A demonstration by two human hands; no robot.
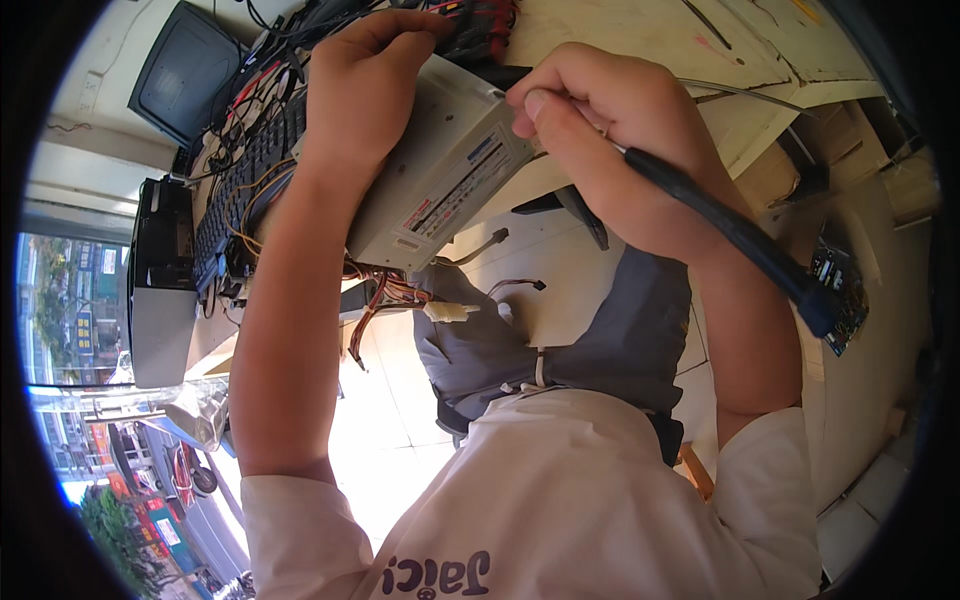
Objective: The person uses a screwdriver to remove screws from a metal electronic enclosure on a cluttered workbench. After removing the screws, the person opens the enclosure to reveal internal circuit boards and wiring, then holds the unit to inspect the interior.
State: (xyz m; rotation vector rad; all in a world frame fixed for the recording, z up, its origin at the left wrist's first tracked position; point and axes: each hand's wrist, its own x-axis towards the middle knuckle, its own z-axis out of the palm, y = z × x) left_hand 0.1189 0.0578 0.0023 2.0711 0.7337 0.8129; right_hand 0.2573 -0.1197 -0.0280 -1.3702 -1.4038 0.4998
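A grey metal power supply box [445, 185] with labels on its side rests at the edge of a wooden bench [640, 40]. My left hand [360, 85] lies over its top and grips its far end. My right hand [600, 130] is closed around a long screwdriver with a black and blue handle [740, 240], its tip hidden at the box's near corner. A bundle of coloured wires with a white plug [445, 312] hangs from under the box.
A black keyboard [245, 180], a dark monitor [185, 70] and tangled cables sit at the left of the bench. A computer case [160, 290] stands below them. A green circuit board [840, 295] lies at the right. My knees in grey trousers [560, 340] are below.
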